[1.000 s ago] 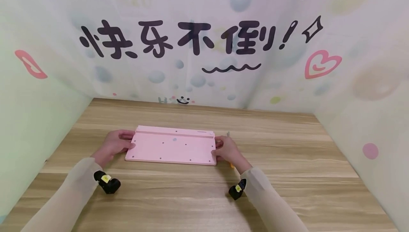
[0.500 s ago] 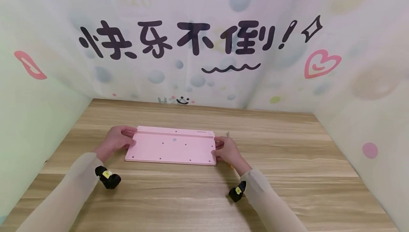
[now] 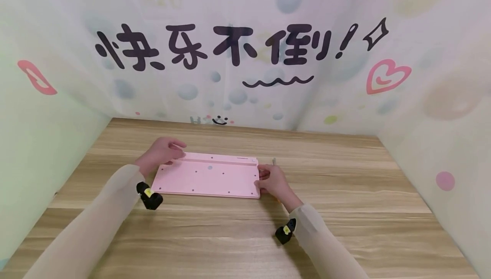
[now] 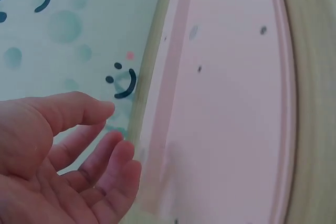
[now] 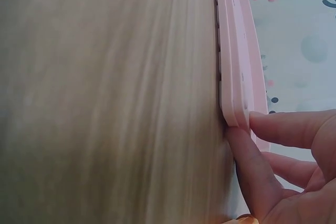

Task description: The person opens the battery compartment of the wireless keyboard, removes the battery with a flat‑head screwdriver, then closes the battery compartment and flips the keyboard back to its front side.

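A pink keyboard (image 3: 207, 178) lies underside up on the wooden table, with small dark screw spots on its back and a raised bar along the far edge. Edges of its keys show beneath it in the right wrist view. My right hand (image 3: 274, 181) pinches its right end, thumb on the upper face and a finger below. My left hand (image 3: 163, 152) is over the far left corner, fingers loosely bent with nothing between them. In the left wrist view, that hand (image 4: 79, 156) appears beside the raised bar; whether it touches the keyboard I cannot tell.
Beside the right hand, a thin grey tip (image 3: 274, 161) and an orange piece (image 3: 278, 200) show; the hand hides whatever lies between. A printed cloth (image 3: 230, 95) rises behind the wooden table (image 3: 215, 236), with pale walls at both sides.
My left hand has let go of the keyboard's left end and moved right and away, over the far left corner. The right hand and the keyboard have stayed nearly still.
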`<state>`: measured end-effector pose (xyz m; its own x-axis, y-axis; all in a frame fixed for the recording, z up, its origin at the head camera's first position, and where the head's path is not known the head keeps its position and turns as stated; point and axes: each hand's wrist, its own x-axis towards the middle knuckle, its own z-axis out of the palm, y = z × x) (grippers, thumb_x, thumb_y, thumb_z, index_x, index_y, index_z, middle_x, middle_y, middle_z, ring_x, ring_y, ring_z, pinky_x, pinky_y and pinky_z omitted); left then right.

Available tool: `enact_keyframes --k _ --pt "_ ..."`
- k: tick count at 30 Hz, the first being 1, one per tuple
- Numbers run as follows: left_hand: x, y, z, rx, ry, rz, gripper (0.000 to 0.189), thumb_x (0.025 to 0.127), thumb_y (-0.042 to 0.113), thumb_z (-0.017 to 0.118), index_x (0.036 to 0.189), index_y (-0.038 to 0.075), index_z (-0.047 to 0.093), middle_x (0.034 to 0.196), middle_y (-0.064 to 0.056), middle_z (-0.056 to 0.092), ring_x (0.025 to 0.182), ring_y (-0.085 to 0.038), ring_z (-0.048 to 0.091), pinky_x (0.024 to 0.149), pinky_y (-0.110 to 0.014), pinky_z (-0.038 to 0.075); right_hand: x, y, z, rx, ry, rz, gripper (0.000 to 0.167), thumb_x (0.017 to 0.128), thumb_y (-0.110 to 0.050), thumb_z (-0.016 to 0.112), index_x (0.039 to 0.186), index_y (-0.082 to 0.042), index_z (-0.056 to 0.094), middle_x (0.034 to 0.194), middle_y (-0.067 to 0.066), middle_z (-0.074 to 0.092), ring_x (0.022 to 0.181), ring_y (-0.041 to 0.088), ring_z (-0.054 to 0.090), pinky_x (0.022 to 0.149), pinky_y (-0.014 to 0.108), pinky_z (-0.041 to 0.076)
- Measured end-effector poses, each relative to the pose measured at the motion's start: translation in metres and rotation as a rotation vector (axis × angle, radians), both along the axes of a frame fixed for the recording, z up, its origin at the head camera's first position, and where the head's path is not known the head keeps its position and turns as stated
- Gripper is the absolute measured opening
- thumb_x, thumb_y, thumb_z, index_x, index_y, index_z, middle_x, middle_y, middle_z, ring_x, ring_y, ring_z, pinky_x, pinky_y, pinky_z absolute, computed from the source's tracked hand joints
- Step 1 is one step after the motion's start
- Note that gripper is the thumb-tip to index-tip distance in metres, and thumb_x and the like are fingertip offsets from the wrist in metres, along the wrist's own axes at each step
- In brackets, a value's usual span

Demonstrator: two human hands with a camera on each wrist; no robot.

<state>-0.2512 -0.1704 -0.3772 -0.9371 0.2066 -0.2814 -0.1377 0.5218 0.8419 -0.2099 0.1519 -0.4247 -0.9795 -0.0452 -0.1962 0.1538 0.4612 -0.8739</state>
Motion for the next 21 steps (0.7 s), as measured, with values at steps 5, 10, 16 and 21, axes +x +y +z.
enact_keyframes --k 5,10,16,21 --pt "-0.011 0.026 -0.003 0.004 0.039 -0.050 0.041 0.089 0.011 0.057 0.126 -0.003 0.049 0.116 -0.021 0.054 0.102 -0.031 0.054 0.083 -0.041 0.047 0.000 0.002 -0.002 -0.005 -0.009 0.001 0.056 0.072 0.011 0.070 0.125 0.003 0.053 0.093 0.014 0.057 0.077 0.020 0.055 0.056 0.031 0.053" --pt "-0.017 0.049 -0.004 -0.003 0.109 -0.102 0.038 0.086 0.007 0.060 0.122 -0.004 0.053 0.116 -0.022 0.053 0.103 -0.030 0.051 0.084 -0.039 0.046 0.000 0.002 -0.002 -0.008 -0.004 0.010 0.055 0.072 0.011 0.070 0.125 0.003 0.053 0.093 0.014 0.057 0.077 0.020 0.055 0.056 0.031 0.053" --pt "-0.021 0.070 -0.011 -0.045 0.208 -0.225 0.035 0.084 0.004 0.062 0.118 -0.003 0.056 0.116 -0.020 0.054 0.105 -0.029 0.048 0.091 -0.039 0.041 -0.002 0.001 -0.002 -0.011 -0.010 0.005 0.055 0.072 0.011 0.069 0.125 0.003 0.052 0.092 0.014 0.057 0.076 0.020 0.055 0.056 0.031 0.054" --pt "-0.021 0.085 -0.012 -0.045 0.240 -0.303 0.032 0.084 0.002 0.061 0.116 -0.003 0.057 0.115 -0.017 0.055 0.106 -0.029 0.048 0.093 -0.040 0.039 -0.002 0.002 0.000 -0.010 -0.010 -0.002 0.055 0.072 0.011 0.070 0.124 0.004 0.053 0.092 0.015 0.056 0.078 0.021 0.054 0.057 0.031 0.054"
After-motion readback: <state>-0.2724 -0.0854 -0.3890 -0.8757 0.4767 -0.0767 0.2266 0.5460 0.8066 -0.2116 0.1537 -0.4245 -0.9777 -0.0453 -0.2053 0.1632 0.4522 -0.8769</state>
